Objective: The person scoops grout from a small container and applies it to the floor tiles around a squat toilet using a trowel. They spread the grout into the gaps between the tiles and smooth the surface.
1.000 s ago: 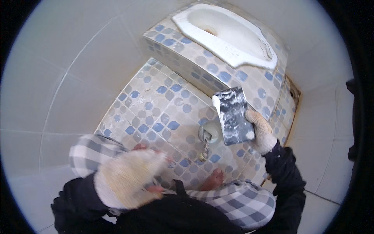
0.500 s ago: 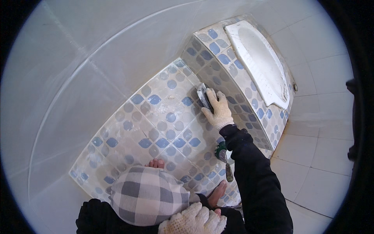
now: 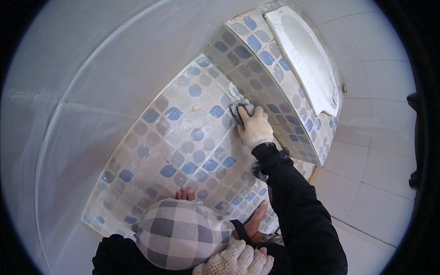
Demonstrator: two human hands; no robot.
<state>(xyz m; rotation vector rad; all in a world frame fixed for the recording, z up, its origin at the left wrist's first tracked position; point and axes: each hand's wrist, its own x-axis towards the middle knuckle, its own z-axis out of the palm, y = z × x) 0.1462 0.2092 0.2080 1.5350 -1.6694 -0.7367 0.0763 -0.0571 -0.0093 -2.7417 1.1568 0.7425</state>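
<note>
My right hand (image 3: 255, 128), in a cream knitted glove, is closed around a small dark flat tool (image 3: 241, 110) smeared with pale grey paste. The tool is pressed low by the corner where the patterned tile floor (image 3: 183, 151) meets the side of a tiled step (image 3: 261, 85). A whitish smear of paste (image 3: 234, 90) lies along that joint, just beyond the tool. My left hand (image 3: 234, 261), gloved too, rests on my leg with its fingers laid out, holding nothing. Its lower part is cut off by the picture's edge.
A white squat toilet pan (image 3: 305, 57) is set in the step's top. Under my right forearm a dark green object (image 3: 257, 170) is mostly hidden. Pale walls (image 3: 78, 114) curve round on the left. My checked-cloth knee (image 3: 181, 233) and bare foot (image 3: 257, 220) are close by.
The view has shifted a little. My right hand has drawn the tool back along the joint toward me and turned it flatter, leaving the whitish smear exposed. My left hand stays on my leg.
</note>
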